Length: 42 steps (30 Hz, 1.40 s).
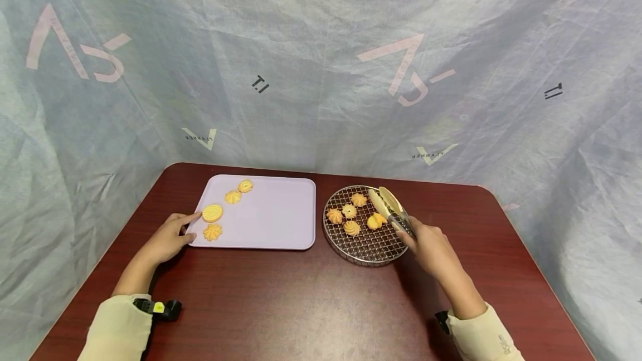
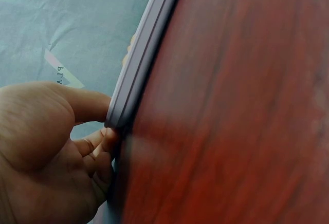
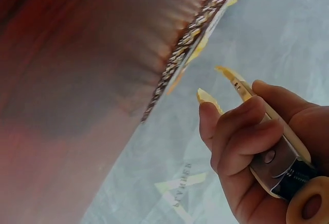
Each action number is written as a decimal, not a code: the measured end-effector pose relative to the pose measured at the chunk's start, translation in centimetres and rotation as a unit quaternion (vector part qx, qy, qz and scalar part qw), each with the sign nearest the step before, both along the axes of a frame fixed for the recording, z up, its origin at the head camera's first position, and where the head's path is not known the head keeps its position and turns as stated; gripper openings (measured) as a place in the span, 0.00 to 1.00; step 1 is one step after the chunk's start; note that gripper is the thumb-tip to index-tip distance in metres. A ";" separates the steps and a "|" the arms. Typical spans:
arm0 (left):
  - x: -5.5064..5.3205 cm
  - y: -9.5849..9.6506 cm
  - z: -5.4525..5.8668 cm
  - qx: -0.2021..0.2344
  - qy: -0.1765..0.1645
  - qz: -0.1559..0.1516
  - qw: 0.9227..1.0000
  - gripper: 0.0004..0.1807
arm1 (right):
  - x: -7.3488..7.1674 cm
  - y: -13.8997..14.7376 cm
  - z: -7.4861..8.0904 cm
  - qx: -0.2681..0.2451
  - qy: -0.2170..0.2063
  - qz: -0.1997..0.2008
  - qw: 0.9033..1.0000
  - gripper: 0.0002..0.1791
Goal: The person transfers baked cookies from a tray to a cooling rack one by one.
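My left hand (image 1: pixel 168 238) pinches the left edge of a pale lilac tray (image 1: pixel 271 213). In the left wrist view, thumb and fingers meet at the tray's corner. Along its left side lie several cookies, among them a round one (image 1: pixel 213 213) beside my fingertips and a flower-shaped one (image 1: pixel 213 232). My right hand (image 1: pixel 433 247) grips gold-and-silver tongs (image 1: pixel 393 200), fingers curled round the arms. The tongs' tips stand apart, with nothing between them, over the far right of a round wire rack (image 1: pixel 371 247). Several piped cookies sit on the rack, including a swirled one (image 1: pixel 352 228) and a yellow one (image 1: pixel 375 221) near the tongs.
Tray and rack stand side by side towards the back of a dark red wooden table (image 1: pixel 301 299), with a narrow gap between them. A grey printed cloth (image 1: pixel 321 71) hangs behind the table and at both sides.
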State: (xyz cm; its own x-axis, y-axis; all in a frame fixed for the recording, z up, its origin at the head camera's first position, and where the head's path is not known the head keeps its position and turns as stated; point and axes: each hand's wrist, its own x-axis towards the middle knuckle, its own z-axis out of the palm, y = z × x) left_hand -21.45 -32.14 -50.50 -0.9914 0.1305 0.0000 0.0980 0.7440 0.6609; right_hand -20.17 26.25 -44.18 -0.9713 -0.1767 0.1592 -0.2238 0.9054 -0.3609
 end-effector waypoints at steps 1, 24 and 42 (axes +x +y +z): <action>0.0 0.0 0.0 0.001 0.000 0.000 1.000 0.30 | 0.1 -0.2 0.1 0.001 0.006 0.003 1.000 0.23; 0.1 0.0 0.1 0.005 0.003 0.001 1.000 0.30 | 0.2 -6.0 0.7 0.014 0.002 0.073 0.997 0.35; 0.0 0.0 0.0 0.002 0.004 -0.003 1.000 0.30 | 0.3 -11.0 0.2 0.002 -0.022 0.133 0.991 0.31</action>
